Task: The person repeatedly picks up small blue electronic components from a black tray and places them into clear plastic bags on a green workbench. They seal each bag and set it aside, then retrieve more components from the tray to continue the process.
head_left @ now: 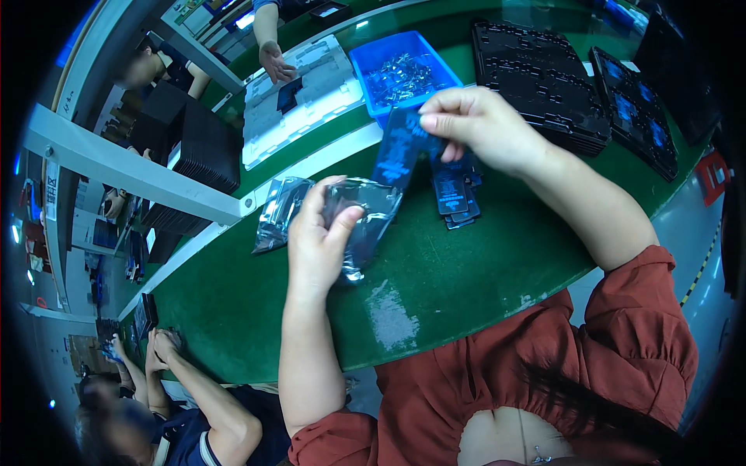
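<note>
In the left grip (315, 241): one bag (373, 206), clear and shiny, pinched between thumb and fingers. In the right grip (482, 124): a dark flat pack (395, 155), its upper end pinched between thumb and forefinger, remaining fingers curled. Pack tilted, between the two grips, near end at the bag's mouth; whether it is inside, cannot tell. Just below the right grip, on the green bench (233, 295), a small heap of loose packs (451, 194). To the left of the left grip, just beside it, more bags (273, 221). Just beyond the right grip, a blue bin (369, 60) with small metal parts (402, 76) in it. Right of that grip, stacked black trays (536, 78); farther right, a lone tray (660, 159). Beyond the left grip, a white tray (311, 116), a co-worker's hand (276, 64) over it near a dark piece (289, 95).
</note>
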`<act>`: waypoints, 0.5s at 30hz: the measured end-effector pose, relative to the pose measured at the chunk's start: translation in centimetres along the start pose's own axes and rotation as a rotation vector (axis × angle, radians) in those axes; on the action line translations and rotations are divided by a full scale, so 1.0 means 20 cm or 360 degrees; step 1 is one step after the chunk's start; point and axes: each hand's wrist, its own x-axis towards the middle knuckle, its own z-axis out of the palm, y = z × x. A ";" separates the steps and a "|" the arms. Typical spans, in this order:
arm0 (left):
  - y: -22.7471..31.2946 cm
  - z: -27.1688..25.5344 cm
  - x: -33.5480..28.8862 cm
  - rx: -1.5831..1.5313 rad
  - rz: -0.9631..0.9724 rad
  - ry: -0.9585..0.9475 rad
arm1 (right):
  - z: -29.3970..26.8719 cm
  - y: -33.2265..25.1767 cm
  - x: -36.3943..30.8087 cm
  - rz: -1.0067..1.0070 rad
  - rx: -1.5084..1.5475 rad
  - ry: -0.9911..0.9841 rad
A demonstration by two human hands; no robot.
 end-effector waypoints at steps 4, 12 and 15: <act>-0.05 -0.10 0.02 -0.0164 -0.0094 0.0097 | -0.17 0.02 0.05 0.0285 -0.0284 -0.0180; -0.06 -0.12 0.01 0.0277 -0.0138 0.0219 | -0.07 0.04 -0.05 -0.0517 -0.2130 0.0246; -0.05 -0.11 0.01 0.0634 -0.0049 0.0319 | 0.00 0.01 -0.10 -0.0930 -0.1917 0.0217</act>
